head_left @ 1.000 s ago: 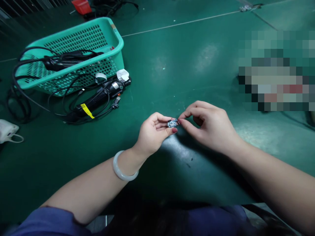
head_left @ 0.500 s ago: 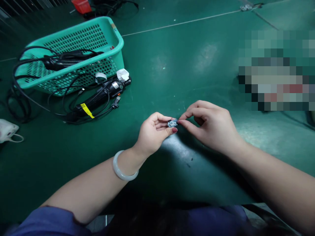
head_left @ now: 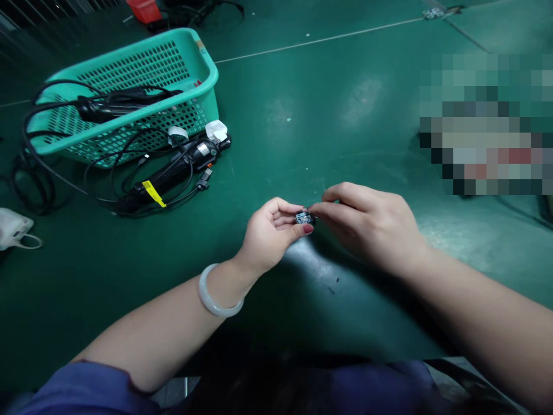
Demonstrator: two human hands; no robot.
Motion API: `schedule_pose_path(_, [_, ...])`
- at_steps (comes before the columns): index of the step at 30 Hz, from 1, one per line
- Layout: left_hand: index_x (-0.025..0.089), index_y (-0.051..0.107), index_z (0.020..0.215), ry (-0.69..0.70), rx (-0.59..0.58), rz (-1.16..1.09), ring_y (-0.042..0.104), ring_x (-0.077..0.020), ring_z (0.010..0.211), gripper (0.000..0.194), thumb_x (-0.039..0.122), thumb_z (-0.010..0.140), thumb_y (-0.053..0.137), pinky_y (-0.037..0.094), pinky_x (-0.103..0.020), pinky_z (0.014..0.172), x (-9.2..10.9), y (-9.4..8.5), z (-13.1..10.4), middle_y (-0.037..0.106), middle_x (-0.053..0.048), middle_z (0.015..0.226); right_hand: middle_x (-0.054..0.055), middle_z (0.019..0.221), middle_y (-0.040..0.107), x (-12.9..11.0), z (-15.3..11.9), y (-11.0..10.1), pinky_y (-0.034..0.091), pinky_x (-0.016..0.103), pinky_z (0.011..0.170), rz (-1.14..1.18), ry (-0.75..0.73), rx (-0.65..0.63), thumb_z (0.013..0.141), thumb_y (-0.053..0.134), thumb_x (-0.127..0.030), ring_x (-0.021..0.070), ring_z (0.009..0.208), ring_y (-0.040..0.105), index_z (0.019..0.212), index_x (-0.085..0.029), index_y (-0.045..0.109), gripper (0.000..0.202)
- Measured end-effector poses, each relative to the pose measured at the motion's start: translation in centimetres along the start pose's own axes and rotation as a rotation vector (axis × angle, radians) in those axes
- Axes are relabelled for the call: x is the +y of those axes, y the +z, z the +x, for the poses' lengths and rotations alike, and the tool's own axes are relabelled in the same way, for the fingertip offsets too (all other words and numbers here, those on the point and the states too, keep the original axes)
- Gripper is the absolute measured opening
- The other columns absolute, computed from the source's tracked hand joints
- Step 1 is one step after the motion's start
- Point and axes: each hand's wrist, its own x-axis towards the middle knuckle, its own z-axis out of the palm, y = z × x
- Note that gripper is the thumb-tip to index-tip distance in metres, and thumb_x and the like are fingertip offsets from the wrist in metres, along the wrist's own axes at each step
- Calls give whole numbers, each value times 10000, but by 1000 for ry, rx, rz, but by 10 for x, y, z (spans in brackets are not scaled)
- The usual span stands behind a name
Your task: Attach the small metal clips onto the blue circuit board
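Between the thumb and fingers of my left hand (head_left: 268, 235) sits a small blue-and-white circuit board (head_left: 305, 217) with a dark edge. It is held a little above the green work surface. My right hand (head_left: 374, 222) comes in from the right, its fingers close together and their tips at the board's right end. Whether those fingertips pinch a small part or only touch the board is hidden. A pale bangle (head_left: 218, 297) circles my left wrist.
A green plastic basket (head_left: 211, 95) holding a black cabled device stands at the upper left. Beside it lies a black handheld device (head_left: 168, 173) with a yellow label and cables. At the left edge is a white object (head_left: 12, 227). Something pixelated occupies the right side.
My right hand has turned and its fingertips have shifted slightly left onto the board's end; the thumb is now hidden behind the fingers. My left hand keeps hold of the board almost unmoved.
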Motion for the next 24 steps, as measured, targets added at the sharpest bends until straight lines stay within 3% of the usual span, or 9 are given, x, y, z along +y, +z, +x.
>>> schedule_pose_path(6, [155, 573, 773, -21, 14, -1, 674, -107, 765, 457, 193, 448, 892, 535, -286, 804, 1, 1, 0, 700, 7, 785, 43, 917, 688, -2, -1, 3, 444, 273, 582, 40, -32, 1, 891, 471, -183, 159, 742, 630, 948, -271, 699, 251])
schedule_pose_path(13, [161, 567, 788, -5, 9, 5, 679, -126, 781, 442, 214, 483, 882, 530, -303, 795, 0, 0, 1, 697, 2, 783, 39, 960, 669, 2, -2, 6, 488, 270, 603, 155, 41, 17, 854, 485, -145, 158, 766, 630, 1001, -285, 705, 299])
schedule_pose_path(17, [157, 587, 814, 4, 12, 11, 682, -134, 810, 422, 219, 509, 872, 526, -301, 803, -2, -1, 1, 707, -15, 820, 46, 925, 664, 4, -2, 6, 501, 276, 615, 175, 89, 50, 866, 526, -197, 161, 767, 631, 962, -263, 716, 223])
schedule_pose_path(24, [156, 609, 838, 5, 13, 19, 676, -121, 803, 420, 223, 516, 871, 529, -286, 805, -2, -3, 2, 706, -10, 812, 50, 945, 664, 5, -4, 7, 484, 269, 614, 204, -15, 39, 825, 503, -109, 154, 761, 628, 968, -263, 728, 308])
